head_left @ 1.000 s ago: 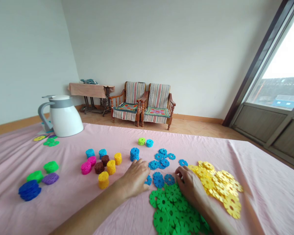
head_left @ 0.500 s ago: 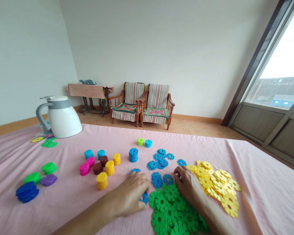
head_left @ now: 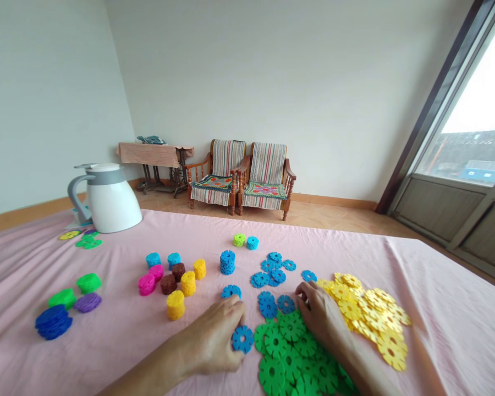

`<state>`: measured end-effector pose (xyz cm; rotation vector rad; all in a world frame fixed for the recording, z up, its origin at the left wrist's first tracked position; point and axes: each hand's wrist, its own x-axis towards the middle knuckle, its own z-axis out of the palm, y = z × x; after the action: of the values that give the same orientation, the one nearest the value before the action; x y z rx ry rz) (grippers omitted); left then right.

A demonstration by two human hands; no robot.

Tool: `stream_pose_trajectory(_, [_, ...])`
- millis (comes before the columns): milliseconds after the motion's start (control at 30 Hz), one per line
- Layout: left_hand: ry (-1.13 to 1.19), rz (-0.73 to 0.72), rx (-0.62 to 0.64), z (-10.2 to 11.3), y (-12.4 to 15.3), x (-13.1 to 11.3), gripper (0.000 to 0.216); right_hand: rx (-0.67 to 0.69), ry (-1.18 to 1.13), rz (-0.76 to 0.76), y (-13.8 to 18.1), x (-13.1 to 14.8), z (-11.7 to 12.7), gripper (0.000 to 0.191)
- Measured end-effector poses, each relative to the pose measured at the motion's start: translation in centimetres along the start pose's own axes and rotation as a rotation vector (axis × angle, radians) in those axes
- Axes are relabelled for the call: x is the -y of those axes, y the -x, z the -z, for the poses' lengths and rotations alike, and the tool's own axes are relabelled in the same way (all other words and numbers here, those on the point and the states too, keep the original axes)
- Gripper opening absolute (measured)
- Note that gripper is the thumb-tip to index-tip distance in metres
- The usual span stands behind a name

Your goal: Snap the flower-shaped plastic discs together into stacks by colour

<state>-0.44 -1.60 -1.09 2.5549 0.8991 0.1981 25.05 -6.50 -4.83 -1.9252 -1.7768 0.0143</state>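
Note:
My left hand (head_left: 218, 336) is over the pink cloth, thumb and forefinger apart around a blue notched plastic disc (head_left: 242, 339) that shows whole between them. Just beyond its knuckles lies another blue disc (head_left: 231, 291). My right hand (head_left: 319, 308) rests between a heap of green discs (head_left: 289, 352) and a pile of yellow discs (head_left: 371, 308). Its fingers are loosely bent, with a gap at the thumb and nothing seen in them. Close to these fingertips are a loose blue disc (head_left: 286, 303) and overlapping blue discs (head_left: 267, 305).
Farther off are more blue discs (head_left: 272, 270) and a blue stack (head_left: 227, 263). Yellow stacks (head_left: 175, 305), brown stacks (head_left: 169, 284) and pink stacks (head_left: 147, 284) stand left of centre. A dark blue stack (head_left: 53, 322) is far left, and a white jug (head_left: 113, 203) stands behind.
My left hand has drawn back slightly toward me, uncovering more of the blue disc by its thumb and the one beyond its knuckles. My right hand has hardly moved. The view has shifted slightly.

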Motion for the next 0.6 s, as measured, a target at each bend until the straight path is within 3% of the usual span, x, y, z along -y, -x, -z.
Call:
stream_pose_trajectory(133, [0.013, 0.016, -0.052, -0.1, 0.2, 0.1, 0.023, -0.016, 0.001, 0.013, 0.0, -0.3, -0.2, 0.020])
stream_pose_trajectory(367, [0.002, 0.165, -0.264, 3.9, -1.7, 2.5, 0.021, -0.025, -0.002, 0.021, 0.0, -0.4, -0.3, 0.020])
stream_pose_trajectory(600, [-0.068, 0.161, -0.209, 3.0, -3.6, 4.1, 0.020, -0.020, -0.007, 0.008, 0.0, 0.1, 0.1, 0.021])
